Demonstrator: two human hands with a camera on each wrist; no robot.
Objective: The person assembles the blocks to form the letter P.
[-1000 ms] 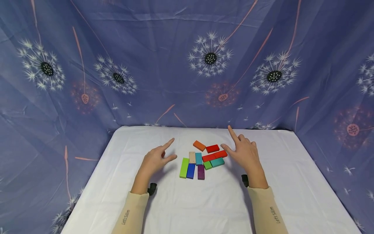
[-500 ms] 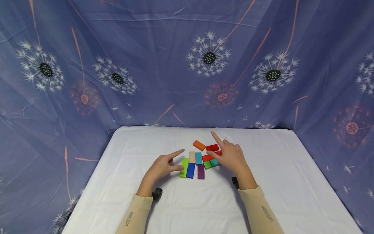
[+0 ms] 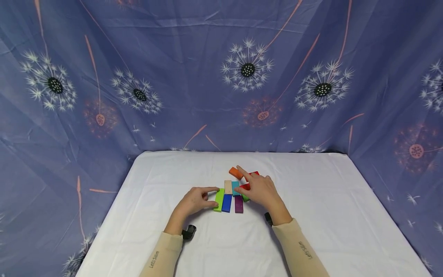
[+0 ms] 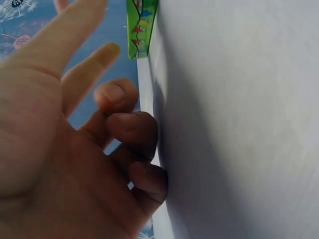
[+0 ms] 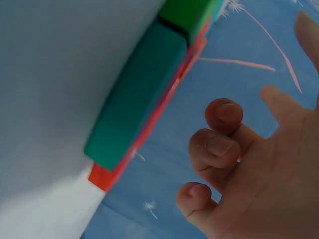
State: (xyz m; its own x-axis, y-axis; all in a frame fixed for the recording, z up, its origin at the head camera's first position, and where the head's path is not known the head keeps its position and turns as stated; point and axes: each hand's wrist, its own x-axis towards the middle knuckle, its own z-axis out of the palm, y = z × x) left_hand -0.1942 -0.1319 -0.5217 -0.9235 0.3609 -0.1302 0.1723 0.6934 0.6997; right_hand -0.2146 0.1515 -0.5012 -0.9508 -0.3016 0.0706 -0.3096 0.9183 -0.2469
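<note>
Several coloured wooden blocks lie flat in a cluster on the white cloth. My left hand (image 3: 194, 200) is at the left side of a lime green block (image 3: 219, 201), thumb and index finger extended towards its edge; contact cannot be made out. Right of it lie a blue block (image 3: 226, 203) and a purple block (image 3: 238, 205). My right hand (image 3: 262, 191) hovers over the cluster's right side, index finger by an orange block (image 3: 235, 172), thumb by a light blue block (image 3: 235, 187). It partly hides red blocks (image 3: 245, 186) and a green block (image 3: 245, 198). The teal block (image 5: 137, 97) shows in the right wrist view.
A beige block (image 3: 227, 187) lies beside the light blue one. The white-covered table (image 3: 311, 238) stretches around the cluster, and a blue dandelion-print curtain (image 3: 194, 77) hangs behind and at the sides.
My left hand has moved right to the lime green block. The right hand has moved left and lower, over the red and teal blocks. The blocks keep their arrangement.
</note>
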